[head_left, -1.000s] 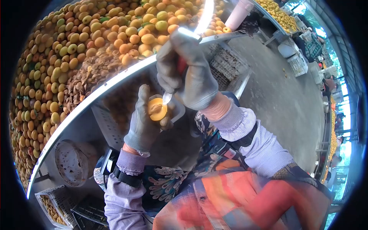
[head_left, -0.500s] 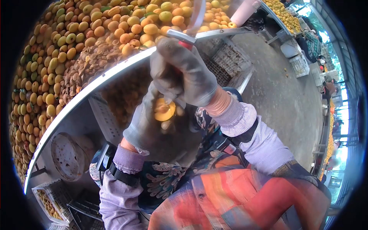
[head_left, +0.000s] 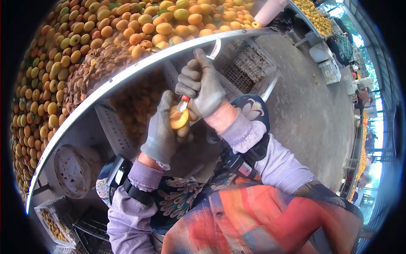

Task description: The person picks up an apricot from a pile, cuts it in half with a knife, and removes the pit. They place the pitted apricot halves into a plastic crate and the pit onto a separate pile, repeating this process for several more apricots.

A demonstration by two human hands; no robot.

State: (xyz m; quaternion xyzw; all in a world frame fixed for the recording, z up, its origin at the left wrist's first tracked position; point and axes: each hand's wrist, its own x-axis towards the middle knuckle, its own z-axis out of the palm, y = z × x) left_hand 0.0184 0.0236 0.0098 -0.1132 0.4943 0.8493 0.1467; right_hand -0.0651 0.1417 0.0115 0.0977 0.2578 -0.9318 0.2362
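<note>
Your left hand (head_left: 163,129) is closed around an apricot (head_left: 179,120), holding it just below the table's metal rim (head_left: 127,76). Your right hand (head_left: 204,86) is clenched on a knife (head_left: 183,103), with the blade touching the fruit.

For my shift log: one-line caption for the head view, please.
Gloved left hand holds an orange fruit while the right hand presses a red-handled tool against it.

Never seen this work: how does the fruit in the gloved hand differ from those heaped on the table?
The held fruit is cut open, showing flesh; the heaped fruits are whole, in their skins. The held fruit sits gripped in the left hand with the red-handled tool at it; the heaped fruits lie loose, some green. Both look the same kind.
</note>
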